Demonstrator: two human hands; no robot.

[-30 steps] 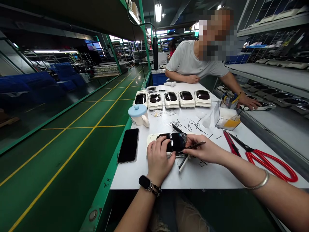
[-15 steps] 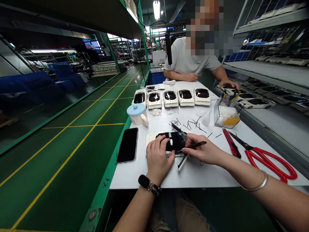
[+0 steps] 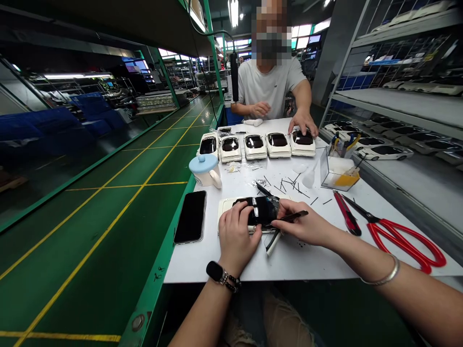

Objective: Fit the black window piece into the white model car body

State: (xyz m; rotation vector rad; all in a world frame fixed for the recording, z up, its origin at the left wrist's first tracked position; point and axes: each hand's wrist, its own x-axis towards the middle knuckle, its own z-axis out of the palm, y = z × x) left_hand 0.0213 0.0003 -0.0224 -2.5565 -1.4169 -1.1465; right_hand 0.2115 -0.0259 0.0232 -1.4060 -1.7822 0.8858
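A white model car [image 3: 226, 210] with a glossy black roof lies crosswise on the white table in front of me. My left hand [image 3: 238, 231] is wrapped over its near side, fingers on the body and roof, keeping it against the tabletop. At the car's right end, my right hand [image 3: 304, 224] pinches a slim dark tool that looks like tweezers [image 3: 294, 216]. Its working tip is hidden by the fingers and the car. A black-handled tool [image 3: 265, 190] pokes out behind the car, and a black-and-white handle [image 3: 273, 243] shows in front of it.
Several white model cars [image 3: 255, 147] stand in a row, with a co-worker's hand [image 3: 304, 123] on the rightmost. Around my work are a lidded mug [image 3: 204, 171], a phone [image 3: 190, 217], black strips [image 3: 285, 184], a clear box [image 3: 340, 173], a red cutter [image 3: 347, 214] and red-handled scissors [image 3: 405, 241].
The co-worker has shifted left, and one hand has moved from near the clear box onto the rightmost car in the row. My hands and the car they hold look nearly unchanged.
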